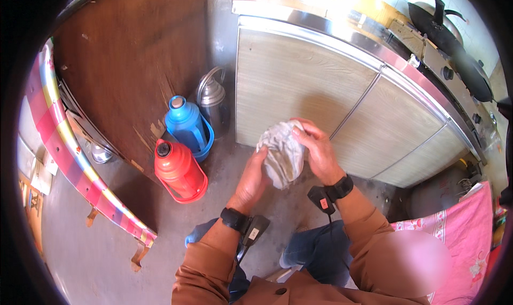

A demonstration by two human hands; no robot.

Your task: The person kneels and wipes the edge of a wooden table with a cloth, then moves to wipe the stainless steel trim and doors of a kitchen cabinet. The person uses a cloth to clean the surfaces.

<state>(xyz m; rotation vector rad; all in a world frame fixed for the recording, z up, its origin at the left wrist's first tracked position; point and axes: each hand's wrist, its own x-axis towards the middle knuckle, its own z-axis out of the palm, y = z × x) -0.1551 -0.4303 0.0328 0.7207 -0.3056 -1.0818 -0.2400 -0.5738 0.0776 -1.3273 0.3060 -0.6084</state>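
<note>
A crumpled whitish cloth [283, 152] with grey-brown stains is held up between my two hands, above the floor and in front of the cabinet. My left hand [251, 180] grips its lower left side, the thumb lying over the edge. At its upper right, my right hand [318, 152] has thumb and fingers closed on the fabric. Parts of the fingers are hidden behind the cloth. To the left stand a red thermos flask [181, 172] with a dark stopper, a blue thermos flask [188, 124] with a cork-coloured stopper, and a metal thermos flask [212, 100].
A wood-grain cabinet [296, 72] with a metal-edged counter stands ahead, bearing a gas stove [445, 70] and a black wok [441, 28]. At left are a brown wooden panel [132, 52] and a table with a plaid cover [76, 144]. A pink cloth [465, 220] hangs at right.
</note>
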